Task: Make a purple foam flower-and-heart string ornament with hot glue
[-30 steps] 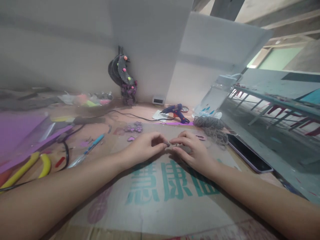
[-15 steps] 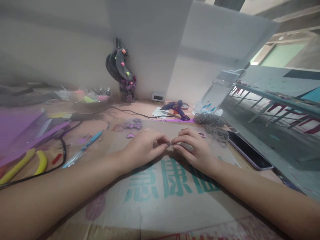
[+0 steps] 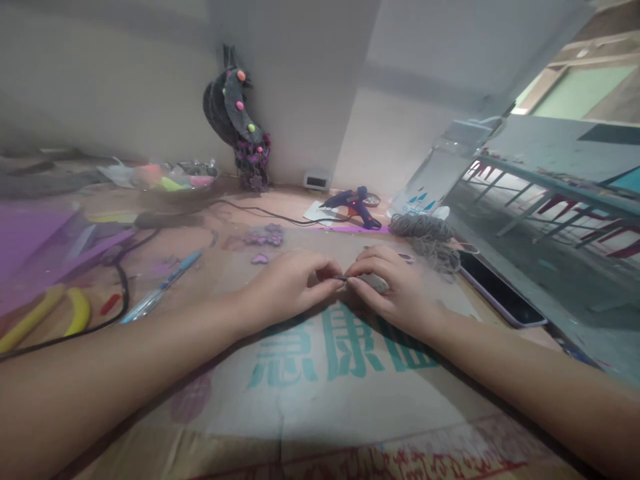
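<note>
My left hand (image 3: 287, 285) and my right hand (image 3: 393, 287) meet fingertip to fingertip over a sheet of cardboard (image 3: 325, 393) printed with green characters. Both pinch a tiny dark piece (image 3: 342, 277) between thumbs and forefingers; it is too small to name. A pale flat object (image 3: 376, 283) lies under my right fingers. Both forearms rest on the cardboard.
A blue glue gun (image 3: 351, 204) and a coil of grey twine (image 3: 424, 233) lie beyond my hands. A phone (image 3: 500, 287) lies at the right. Purple cut-outs (image 3: 265, 237), a blue pen (image 3: 163, 288), yellow-handled pliers (image 3: 50, 319), a black cable and purple sheets are at the left. A dark decorated ornament (image 3: 235, 127) stands against the wall.
The view has tilted slightly, so everything sits a little higher in frame. My fingertips have closed tighter together on the small piece; the hands stay in the same spot.
</note>
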A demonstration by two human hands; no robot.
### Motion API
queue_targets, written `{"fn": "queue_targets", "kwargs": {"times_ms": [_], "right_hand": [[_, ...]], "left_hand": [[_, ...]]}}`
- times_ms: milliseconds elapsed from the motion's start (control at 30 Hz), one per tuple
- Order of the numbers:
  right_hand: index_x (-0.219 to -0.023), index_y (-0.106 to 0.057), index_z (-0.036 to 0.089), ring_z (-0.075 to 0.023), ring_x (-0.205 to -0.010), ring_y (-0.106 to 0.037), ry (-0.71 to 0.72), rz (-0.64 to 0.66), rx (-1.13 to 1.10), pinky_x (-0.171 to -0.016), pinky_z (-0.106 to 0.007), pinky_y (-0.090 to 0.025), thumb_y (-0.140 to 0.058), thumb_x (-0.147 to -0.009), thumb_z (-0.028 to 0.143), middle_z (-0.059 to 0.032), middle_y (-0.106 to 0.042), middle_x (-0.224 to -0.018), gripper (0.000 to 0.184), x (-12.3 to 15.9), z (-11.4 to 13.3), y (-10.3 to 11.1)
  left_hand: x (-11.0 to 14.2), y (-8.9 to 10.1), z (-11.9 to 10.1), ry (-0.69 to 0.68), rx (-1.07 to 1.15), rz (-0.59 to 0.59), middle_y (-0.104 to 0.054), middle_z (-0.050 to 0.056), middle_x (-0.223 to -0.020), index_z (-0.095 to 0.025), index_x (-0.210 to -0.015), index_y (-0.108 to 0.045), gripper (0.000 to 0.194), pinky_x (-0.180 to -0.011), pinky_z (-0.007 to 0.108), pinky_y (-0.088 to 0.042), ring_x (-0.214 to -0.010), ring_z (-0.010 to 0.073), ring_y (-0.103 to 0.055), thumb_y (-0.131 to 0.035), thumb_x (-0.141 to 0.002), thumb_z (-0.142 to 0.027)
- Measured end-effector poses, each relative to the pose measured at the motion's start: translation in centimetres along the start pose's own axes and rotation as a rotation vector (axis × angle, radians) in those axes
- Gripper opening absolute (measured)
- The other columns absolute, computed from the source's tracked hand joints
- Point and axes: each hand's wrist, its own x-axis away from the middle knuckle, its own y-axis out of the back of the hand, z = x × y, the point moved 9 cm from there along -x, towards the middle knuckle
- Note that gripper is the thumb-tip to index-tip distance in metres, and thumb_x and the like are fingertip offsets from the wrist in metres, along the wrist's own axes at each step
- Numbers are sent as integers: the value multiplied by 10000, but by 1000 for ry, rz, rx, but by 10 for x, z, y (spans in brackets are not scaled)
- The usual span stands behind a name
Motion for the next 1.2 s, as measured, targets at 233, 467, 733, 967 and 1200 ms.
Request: {"fn": "queue_targets", "kwargs": {"times_ms": [233, 467, 733, 967, 1200], "right_hand": [[-1009, -663, 202, -200, -852, -622, -14, 18, -2, -783, -356, -496, -590, -962, 230, -57, -660, -891, 91, 0, -6, -1], [-1155, -610, 225, -193, -815, -615, -84, -16, -25, -764, -356, -498, -562, -973, 251, -35, -645, -882, 190, 1, -9, 3], [-1049, -663, 212, -203, -867, -618, -93, 27, -29, -779, -371, -512, -571, -963, 238, -65, -640, -922, 128, 0, -12, -3], [-923, -651, 206, -210, -856, -607, -23, 74, 26, -765, -366, -488, -593, -933, 206, -64, -643, -892, 59, 0, -5, -7], [-903, -631, 208, -206, -835, -592, -15, 89, 1, -750, -361, -463, -579, -924, 179, -54, -642, -864, 63, -1, -3, -8]], "left_hand": [[0, 1, 1, 16, 8, -14, -727, -2, -842, -205, -911, -697, 163, -702, 275, -434, -781, 155, -636, -569, -913, -305], [-4, 2, 17, 194, 138, -23, -720, 6, -822, -183, -897, -690, 190, -687, 268, -464, -718, 143, -624, -573, -906, -332], [-2, -3, 21, 185, 203, 16, -740, 11, -827, -195, -919, -711, 190, -678, 266, -481, -723, 150, -641, -599, -902, -348], [-2, -3, 9, 77, 116, 35, -741, -8, -846, -216, -918, -715, 179, -691, 257, -459, -766, 150, -646, -637, -893, -375], [-1, -3, 6, 44, 75, 39, -736, -5, -848, -212, -927, -704, 156, -693, 261, -454, -763, 147, -640, -604, -913, -330]]}}
